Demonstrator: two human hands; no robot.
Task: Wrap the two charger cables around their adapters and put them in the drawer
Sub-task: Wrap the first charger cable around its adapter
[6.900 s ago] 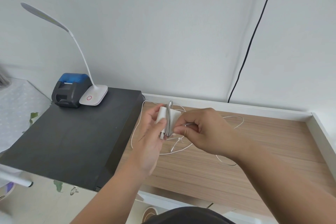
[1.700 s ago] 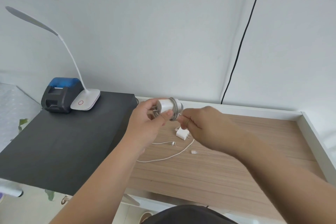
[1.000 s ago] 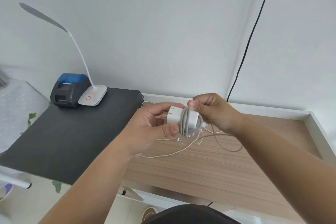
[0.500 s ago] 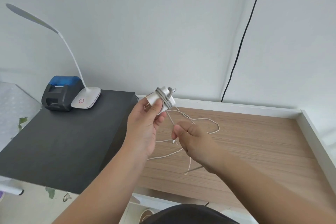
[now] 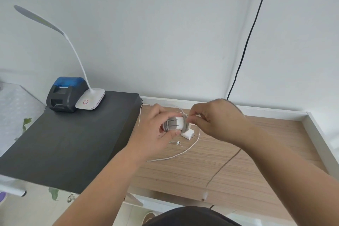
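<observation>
White adapter, partly wound with grey cable, is gripped in the left hand; cable is pinched by the right hand. Second adapter lies on the wooden desk.

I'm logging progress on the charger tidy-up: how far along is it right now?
Done: several grey cable turns already sit around the first adapter. In hand: the left hand holds that adapter while the right hand pinches its cable, whose loose tail still hangs free. Left: the second adapter lies on the wooden surface with its white cable unwound; nothing is stowed yet.
</observation>
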